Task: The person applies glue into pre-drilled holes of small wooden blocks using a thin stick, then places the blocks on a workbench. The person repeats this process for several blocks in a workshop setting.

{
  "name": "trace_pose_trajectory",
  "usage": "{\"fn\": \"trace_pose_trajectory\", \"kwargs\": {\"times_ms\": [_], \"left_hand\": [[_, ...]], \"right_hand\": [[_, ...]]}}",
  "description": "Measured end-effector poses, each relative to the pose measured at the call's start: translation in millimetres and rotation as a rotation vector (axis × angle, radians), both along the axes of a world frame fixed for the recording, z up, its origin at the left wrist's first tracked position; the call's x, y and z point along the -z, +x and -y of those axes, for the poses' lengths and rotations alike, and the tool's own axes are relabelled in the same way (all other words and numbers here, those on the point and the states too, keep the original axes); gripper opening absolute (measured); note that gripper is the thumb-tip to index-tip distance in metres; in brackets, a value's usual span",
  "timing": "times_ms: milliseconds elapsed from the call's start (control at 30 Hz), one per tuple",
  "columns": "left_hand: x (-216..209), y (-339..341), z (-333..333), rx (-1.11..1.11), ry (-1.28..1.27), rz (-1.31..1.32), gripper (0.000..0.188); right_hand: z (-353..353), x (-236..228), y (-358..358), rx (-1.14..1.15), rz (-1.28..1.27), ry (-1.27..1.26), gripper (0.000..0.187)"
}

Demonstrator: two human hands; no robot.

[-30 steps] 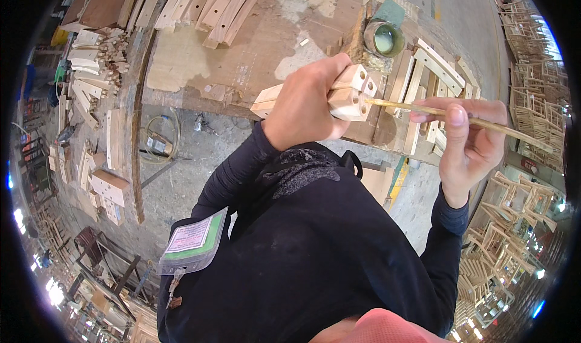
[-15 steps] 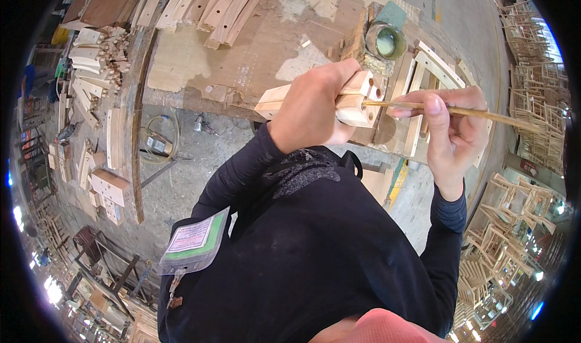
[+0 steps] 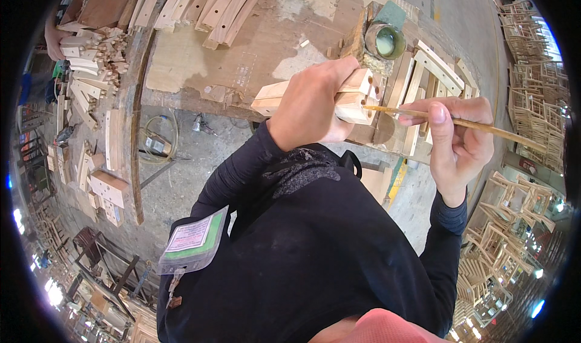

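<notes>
My left hand (image 3: 310,104) is closed around a small bundle of pale wooden pieces (image 3: 357,105), held above the near edge of the workbench. Round holes show in the ends that face right. Between the thumb and fingers of my right hand (image 3: 458,138) is a thin wooden stick (image 3: 511,137). Its narrow, amber-coloured tip is at one of the lower holes; whether it goes inside I cannot tell. Just beyond the bundle stands a round container (image 3: 385,42) with pale, milky stuff in it.
Curved wooden slats (image 3: 233,10) with holes lie at the bench's far left. Straight wooden parts (image 3: 440,65) rest at its right end. A second bench (image 3: 134,161) on the left bears wood pieces. Beyond it, a co-worker's hand (image 3: 54,42) is at a pile of blocks (image 3: 91,55).
My right hand and the stick have shifted slightly right, the tip drawn back a little from the hole. The bundle has tilted or moved barely. A co-worker's hands have come into view at upper left.
</notes>
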State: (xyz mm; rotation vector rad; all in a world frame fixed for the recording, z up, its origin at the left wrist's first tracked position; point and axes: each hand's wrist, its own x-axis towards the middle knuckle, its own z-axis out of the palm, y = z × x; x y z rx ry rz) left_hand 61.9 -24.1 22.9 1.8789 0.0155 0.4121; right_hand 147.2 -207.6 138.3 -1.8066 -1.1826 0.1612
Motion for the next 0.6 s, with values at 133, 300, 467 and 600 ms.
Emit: {"fn": "trace_pose_trajectory", "kwargs": {"times_ms": [133,300,467,600], "left_hand": [[-1.4,1.0,4.1,-0.011,-0.015,0.020,0.029],[0.7,-0.4,1.2,-0.014,0.003,-0.010,0.030],[2.3,-3.2,1.0,-0.037,-0.039,0.010,0.031],[-2.8,-3.8,2.0,-0.030,-0.027,0.024,0.031]], "right_hand": [[-3.2,0.0,1.6,-0.003,-0.067,0.003,0.012],[3.3,-1.7,5.1,-0.015,-0.026,-0.014,0.013],[5.6,-11.9,-0.7,0.017,-0.184,0.124,0.019],[2.8,-7.1,-2.2,-0.002,-0.183,0.141,0.020]]}}
